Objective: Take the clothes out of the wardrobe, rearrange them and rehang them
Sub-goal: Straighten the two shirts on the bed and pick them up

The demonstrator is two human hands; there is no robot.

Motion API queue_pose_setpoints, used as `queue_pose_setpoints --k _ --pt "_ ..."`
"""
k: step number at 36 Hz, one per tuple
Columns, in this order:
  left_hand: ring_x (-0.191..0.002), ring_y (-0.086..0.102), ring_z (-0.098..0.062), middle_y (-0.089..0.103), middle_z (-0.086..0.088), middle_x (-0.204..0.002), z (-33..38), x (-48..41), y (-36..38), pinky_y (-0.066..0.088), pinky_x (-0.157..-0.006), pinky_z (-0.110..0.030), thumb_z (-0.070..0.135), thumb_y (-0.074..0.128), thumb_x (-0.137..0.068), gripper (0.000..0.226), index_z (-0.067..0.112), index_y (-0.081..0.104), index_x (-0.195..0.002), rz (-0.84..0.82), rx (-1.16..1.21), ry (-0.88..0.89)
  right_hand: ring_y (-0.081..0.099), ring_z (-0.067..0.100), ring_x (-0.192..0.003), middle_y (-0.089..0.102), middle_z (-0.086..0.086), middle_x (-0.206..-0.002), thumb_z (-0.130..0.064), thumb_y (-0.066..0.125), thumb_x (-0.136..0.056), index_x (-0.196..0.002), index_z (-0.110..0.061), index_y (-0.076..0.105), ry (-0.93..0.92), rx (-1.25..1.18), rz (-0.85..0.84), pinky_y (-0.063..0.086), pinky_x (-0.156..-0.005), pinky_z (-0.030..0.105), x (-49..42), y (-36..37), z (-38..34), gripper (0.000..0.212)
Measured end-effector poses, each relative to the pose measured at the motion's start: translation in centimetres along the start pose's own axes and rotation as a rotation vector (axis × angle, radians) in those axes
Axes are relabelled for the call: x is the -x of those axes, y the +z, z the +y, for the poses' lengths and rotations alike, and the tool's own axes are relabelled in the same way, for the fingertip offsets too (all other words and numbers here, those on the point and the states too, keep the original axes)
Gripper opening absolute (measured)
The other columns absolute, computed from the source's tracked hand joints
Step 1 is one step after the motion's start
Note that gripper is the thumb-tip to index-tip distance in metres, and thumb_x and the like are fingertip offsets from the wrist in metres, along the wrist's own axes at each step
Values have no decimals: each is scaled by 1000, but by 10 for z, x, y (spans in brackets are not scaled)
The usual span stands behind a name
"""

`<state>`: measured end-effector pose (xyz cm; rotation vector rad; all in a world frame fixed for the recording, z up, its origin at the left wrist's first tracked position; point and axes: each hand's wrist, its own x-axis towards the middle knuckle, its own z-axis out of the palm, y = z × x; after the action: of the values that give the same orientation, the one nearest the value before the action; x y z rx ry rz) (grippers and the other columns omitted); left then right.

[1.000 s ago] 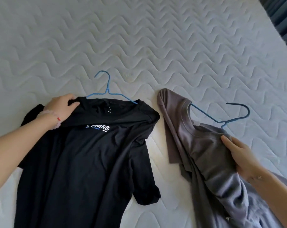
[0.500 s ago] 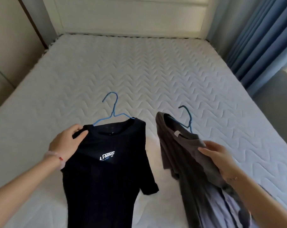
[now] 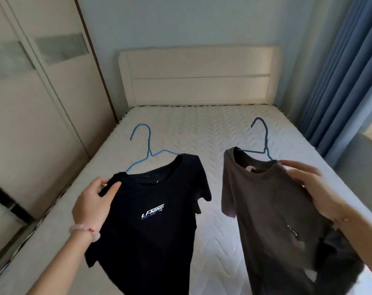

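Observation:
A black T-shirt with white chest lettering hangs on a light blue hanger. My left hand grips its left shoulder and holds it up above the mattress. A grey-brown T-shirt hangs on a darker blue hanger. My right hand grips that shirt's right shoulder and holds it in the air. Both hanger hooks point up and to the left. The lower hems of both shirts run out of view.
Below the shirts lies a bare white quilted mattress with a cream headboard at its far end. Wardrobe sliding doors stand along the left. Blue curtains hang on the right.
Both hands have lifted the shirts off the mattress into the air. The view has tilted up, so the headboard, wardrobe and curtains now show.

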<state>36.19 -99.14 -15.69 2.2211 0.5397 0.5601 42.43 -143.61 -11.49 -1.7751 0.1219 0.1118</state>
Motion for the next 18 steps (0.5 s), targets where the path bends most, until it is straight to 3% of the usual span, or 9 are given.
queue_pose_setpoints --k 6,10,12,14,16,18 --pt "-94 61 -22 67 3 -97 41 51 -80 44 -73 -35 39 59 -87 25 20 67 -103 247 9 18 68 18 -85 76 -6 -79 -5 50 -92 -108 -26 68 -145 0 -38 57 -62 18 36 -21 -41 32" --pt "-89 63 -28 71 -3 -95 47 94 -114 48 -74 -41 45 58 -85 28 21 68 -95 353 19 -33 69 2 -68 76 -8 -83 -2 50 -92 -110 -24 67 -208 -74 -124 56 -61 14 58 -26 -53 33" --pt "-84 64 -31 70 -9 -87 44 117 -126 51 -75 -45 49 58 -81 35 16 64 -88 381 40 -82 70 4 -71 74 -2 -94 -6 57 -88 -105 -25 69 -237 -99 -195 57 -65 18 68 -27 -52 29" --pt "-82 64 -31 69 -11 -83 38 142 -138 52 -76 -47 51 59 -76 37 16 62 -85 419 93 -148 71 11 -79 74 5 -100 -23 71 -74 -100 -29 72 -264 -101 -269 58 -71 23 81 -23 -54 26" --pt "-73 59 -28 66 -8 -75 31 169 -150 49 -68 -41 47 62 -76 31 16 63 -78 461 162 -198 70 18 -84 74 6 -100 -44 79 -61 -99 -31 72 -287 -59 -326 58 -73 26 90 -14 -53 42" --pt "-69 50 -18 58 -4 -68 25 197 -163 41 -64 -32 38 64 -79 29 9 61 -74 489 246 -233 68 23 -87 72 10 -102 -33 73 -75 -95 -32 72 -300 -33 -363 57 -71 24 97 0 -53 20"
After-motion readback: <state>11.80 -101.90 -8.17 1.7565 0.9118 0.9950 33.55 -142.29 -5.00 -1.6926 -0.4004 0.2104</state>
